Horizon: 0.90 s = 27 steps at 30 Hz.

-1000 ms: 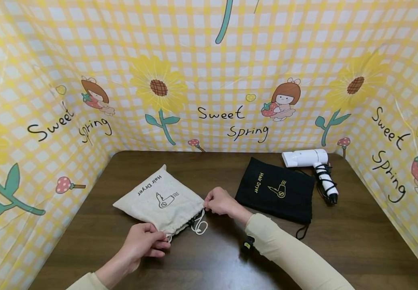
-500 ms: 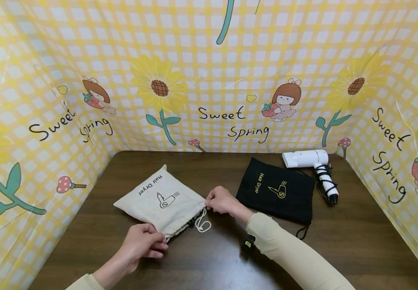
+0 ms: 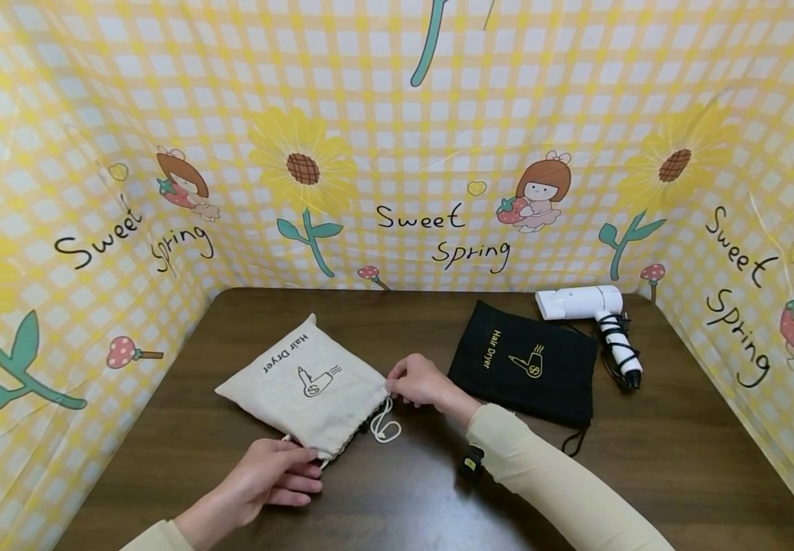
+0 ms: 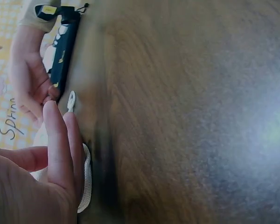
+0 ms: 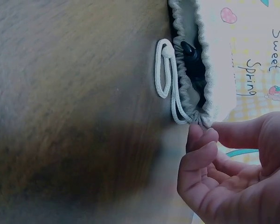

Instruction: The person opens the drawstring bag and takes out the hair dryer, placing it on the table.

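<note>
A cream drawstring bag (image 3: 307, 390) printed "Hair Dryer" lies on the table, its mouth towards me. My left hand (image 3: 269, 474) pinches the near-left corner of that mouth, thumb on top and fingers beneath. At the other corner, my right hand (image 3: 421, 380) pinches the gathered edge between thumb and curled fingers. In the right wrist view the mouth gapes, and a black plug-like end (image 5: 189, 50) shows inside. A white drawstring loop (image 5: 164, 70) hangs from the right corner. In the left wrist view more white cord (image 4: 87, 182) runs behind my fingers.
A black drawstring bag (image 3: 524, 363) lies flat to the right of my right hand. Beyond it rests a white hair dryer (image 3: 579, 302) with black cord wound round its handle. Checked yellow cloth (image 3: 411, 153) walls the table's back and sides.
My left hand has shifted slightly nearer to me with its corner of the bag. The bunched mouth edge has been drawn straighter. My right hand stays almost in place.
</note>
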Each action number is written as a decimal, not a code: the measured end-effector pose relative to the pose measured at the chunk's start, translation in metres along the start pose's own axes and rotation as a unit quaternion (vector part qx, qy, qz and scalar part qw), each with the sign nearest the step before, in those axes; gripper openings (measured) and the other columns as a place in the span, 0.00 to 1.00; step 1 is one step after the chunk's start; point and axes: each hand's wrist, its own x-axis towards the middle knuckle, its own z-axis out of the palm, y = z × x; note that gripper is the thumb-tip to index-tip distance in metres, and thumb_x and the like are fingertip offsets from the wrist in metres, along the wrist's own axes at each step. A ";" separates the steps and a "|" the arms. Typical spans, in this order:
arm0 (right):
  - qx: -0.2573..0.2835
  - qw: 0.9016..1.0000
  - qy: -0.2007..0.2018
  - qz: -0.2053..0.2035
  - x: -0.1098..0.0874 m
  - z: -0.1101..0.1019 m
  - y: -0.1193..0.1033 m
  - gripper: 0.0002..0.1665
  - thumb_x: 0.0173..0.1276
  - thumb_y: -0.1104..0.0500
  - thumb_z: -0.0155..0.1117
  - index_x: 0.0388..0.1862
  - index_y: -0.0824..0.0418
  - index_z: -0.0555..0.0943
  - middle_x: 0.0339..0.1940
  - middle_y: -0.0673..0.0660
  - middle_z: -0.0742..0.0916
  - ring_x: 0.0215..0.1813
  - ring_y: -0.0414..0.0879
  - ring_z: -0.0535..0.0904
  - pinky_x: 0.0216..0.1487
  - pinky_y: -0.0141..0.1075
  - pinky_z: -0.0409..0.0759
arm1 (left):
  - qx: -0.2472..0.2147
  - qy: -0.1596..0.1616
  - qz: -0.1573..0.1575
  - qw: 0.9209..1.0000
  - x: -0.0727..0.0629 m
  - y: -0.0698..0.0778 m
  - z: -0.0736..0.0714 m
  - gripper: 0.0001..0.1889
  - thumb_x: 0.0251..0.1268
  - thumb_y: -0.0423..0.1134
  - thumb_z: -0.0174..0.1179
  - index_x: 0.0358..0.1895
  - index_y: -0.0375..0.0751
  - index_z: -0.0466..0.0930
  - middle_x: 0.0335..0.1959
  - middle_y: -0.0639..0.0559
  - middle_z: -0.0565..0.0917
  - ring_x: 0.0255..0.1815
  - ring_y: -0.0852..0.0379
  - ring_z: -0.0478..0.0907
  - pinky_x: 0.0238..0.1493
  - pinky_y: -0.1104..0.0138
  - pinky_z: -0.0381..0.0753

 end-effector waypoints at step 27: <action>-0.007 1.000 0.030 -0.004 0.009 0.002 0.002 0.06 0.70 0.61 0.71 0.33 0.59 0.91 0.25 0.56 0.87 0.21 0.44 0.77 0.20 0.32 0.73 | -0.014 0.091 0.030 0.995 0.013 0.013 0.012 0.10 0.75 0.31 0.63 0.47 0.25 0.75 0.37 0.36 0.86 0.28 0.47 0.89 0.25 0.60 0.87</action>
